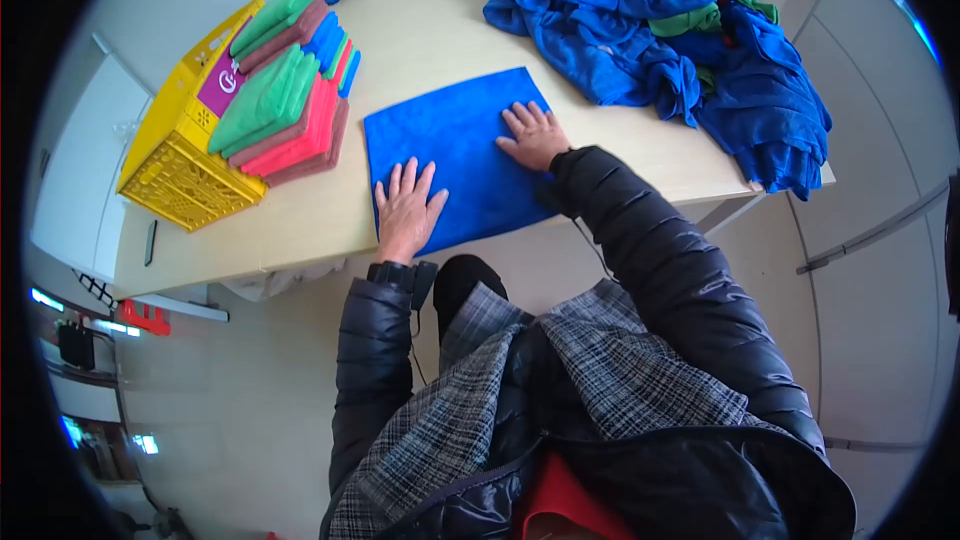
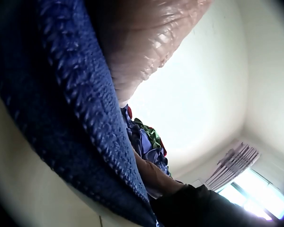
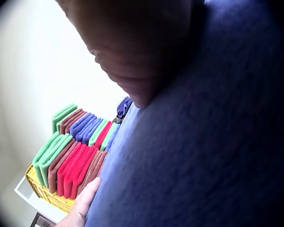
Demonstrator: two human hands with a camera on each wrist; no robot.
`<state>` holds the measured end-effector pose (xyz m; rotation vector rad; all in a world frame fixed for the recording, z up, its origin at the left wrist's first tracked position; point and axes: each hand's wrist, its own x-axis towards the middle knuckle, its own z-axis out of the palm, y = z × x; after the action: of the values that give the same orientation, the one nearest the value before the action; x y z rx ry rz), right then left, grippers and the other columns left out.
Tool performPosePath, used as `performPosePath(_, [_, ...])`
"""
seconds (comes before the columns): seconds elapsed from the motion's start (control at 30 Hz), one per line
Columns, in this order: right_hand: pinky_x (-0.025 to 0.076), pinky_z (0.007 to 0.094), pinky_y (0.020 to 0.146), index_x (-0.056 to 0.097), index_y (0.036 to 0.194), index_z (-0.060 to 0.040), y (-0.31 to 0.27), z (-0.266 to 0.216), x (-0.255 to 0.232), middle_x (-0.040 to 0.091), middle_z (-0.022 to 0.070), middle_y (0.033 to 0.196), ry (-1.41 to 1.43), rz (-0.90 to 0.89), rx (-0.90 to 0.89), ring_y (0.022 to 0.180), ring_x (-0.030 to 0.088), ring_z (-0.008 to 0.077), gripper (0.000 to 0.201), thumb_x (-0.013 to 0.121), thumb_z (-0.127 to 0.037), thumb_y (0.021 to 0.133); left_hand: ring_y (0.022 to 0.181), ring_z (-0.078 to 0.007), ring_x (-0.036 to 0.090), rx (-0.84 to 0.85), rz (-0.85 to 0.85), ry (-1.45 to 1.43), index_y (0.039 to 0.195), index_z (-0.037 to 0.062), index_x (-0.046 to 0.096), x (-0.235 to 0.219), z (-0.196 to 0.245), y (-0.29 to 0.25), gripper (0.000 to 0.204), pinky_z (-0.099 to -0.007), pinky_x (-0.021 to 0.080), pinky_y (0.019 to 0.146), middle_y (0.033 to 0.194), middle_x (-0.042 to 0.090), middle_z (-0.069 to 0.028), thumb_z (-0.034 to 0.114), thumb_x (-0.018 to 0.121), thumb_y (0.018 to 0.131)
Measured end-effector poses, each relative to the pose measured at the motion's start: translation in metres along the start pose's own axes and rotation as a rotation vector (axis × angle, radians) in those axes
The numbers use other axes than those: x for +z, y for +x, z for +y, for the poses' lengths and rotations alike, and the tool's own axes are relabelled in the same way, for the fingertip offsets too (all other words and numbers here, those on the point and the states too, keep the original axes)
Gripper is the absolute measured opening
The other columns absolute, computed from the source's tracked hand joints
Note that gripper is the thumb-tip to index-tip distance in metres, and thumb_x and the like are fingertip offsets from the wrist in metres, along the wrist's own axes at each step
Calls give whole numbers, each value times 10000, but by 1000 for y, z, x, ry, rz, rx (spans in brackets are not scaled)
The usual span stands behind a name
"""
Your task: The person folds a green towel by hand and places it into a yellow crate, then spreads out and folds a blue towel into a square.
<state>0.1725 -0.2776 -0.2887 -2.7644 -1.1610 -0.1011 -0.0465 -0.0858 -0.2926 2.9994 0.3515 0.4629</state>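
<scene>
Head view: hands [image 1: 470, 175] flat on blue cloth [image 1: 455, 135]; crate label [image 1: 222, 85] unreadable.

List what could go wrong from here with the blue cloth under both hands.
The blue cloth reaches the table's near edge, so it might slide off when the left hand or right hand lifts. The folded stacks lean across the yellow crate and could topple if bumped. The unfolded pile overhangs the corner.

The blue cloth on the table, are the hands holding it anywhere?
No, nothing is gripped. The left hand and the right hand both lie flat, fingers straight, pressing on top of the blue cloth spread on the table.
</scene>
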Motion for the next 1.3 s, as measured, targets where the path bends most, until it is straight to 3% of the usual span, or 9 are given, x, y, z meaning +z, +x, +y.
performPosePath(0.23, [210, 573, 1196, 381, 1533, -124, -40, 31, -3, 333, 126, 1604, -84, 20, -18, 1496, 261, 358, 727, 418, -605, 989, 1478, -351, 287, 12, -5, -14, 1514, 181, 422, -1, -4, -11, 591, -561, 156, 1199, 1579, 376, -128, 502, 456, 1018])
performPosePath(0.3, [212, 578, 1194, 385, 1528, -116, -54, 36, -14, 340, 129, 1599, -116, 50, -16, 1492, 271, 357, 727, 431, -600, 988, 1465, -356, 309, 78, 53, -152, 1493, 168, 449, -7, -10, -28, 585, -581, 172, 1194, 1559, 399, -131, 443, 545, 985])
performPosePath(0.37, [207, 569, 1202, 365, 1539, -107, -90, 31, -23, 355, 139, 1589, -35, 183, -229, 1485, 288, 355, 766, 476, -610, 972, 1458, -358, 319, 113, 84, -227, 1482, 162, 463, -16, -2, -44, 586, -591, 180, 1192, 1549, 410, -133, 414, 590, 968])
performPosePath(0.5, [216, 548, 1213, 353, 1543, -109, -141, 9, -30, 330, 138, 1604, 26, 71, -387, 1494, 272, 355, 788, 553, -589, 952, 1463, -312, 328, 189, 138, -9, 1476, 128, 464, -27, 17, -85, 652, -572, 183, 1204, 1536, 425, -115, 230, 703, 878])
performPosePath(0.73, [222, 509, 1220, 403, 1518, -137, -147, 5, -30, 380, 119, 1578, 16, 96, -334, 1477, 309, 336, 792, 662, -551, 894, 1322, -292, 514, 233, 373, -5, 1290, 83, 598, 0, -11, -93, 536, -516, 330, 1164, 1346, 593, -112, 2, 686, 768])
performPosePath(0.93, [244, 518, 1215, 415, 1512, -141, -152, 3, -36, 397, 108, 1571, 136, 68, -266, 1475, 322, 327, 737, 731, -330, 874, 1172, -327, 611, 224, 359, -167, 1144, 44, 637, -43, -9, -93, 405, -489, 423, 1094, 1188, 664, -130, -61, 632, 753])
performPosePath(1.03, [356, 462, 1170, 554, 1393, -102, -150, 15, -35, 537, 117, 1452, 181, 167, -305, 1397, 450, 315, 610, 746, -119, 814, 1125, -343, 627, 219, 355, -275, 1094, 34, 642, -64, -4, -91, 362, -486, 449, 1067, 1137, 674, -144, -75, 613, 750])
performPosePath(1.2, [489, 403, 1048, 655, 1247, -60, -161, 32, -51, 662, 119, 1275, 211, 292, -375, 1225, 605, 312, 470, 712, -2, 784, 1028, -366, 648, 212, 241, -370, 1021, 15, 647, -86, 2, -104, 259, -472, 486, 1022, 1044, 687, -149, -70, 613, 778])
performPosePath(1.3, [563, 383, 884, 704, 1145, -44, -172, 35, -87, 728, 119, 1095, 373, 59, -391, 1011, 695, 322, 340, 720, -16, 807, 984, -372, 656, 194, 130, -467, 990, 5, 648, -102, 2, -112, 199, -459, 492, 1011, 991, 695, -143, -58, 625, 802])
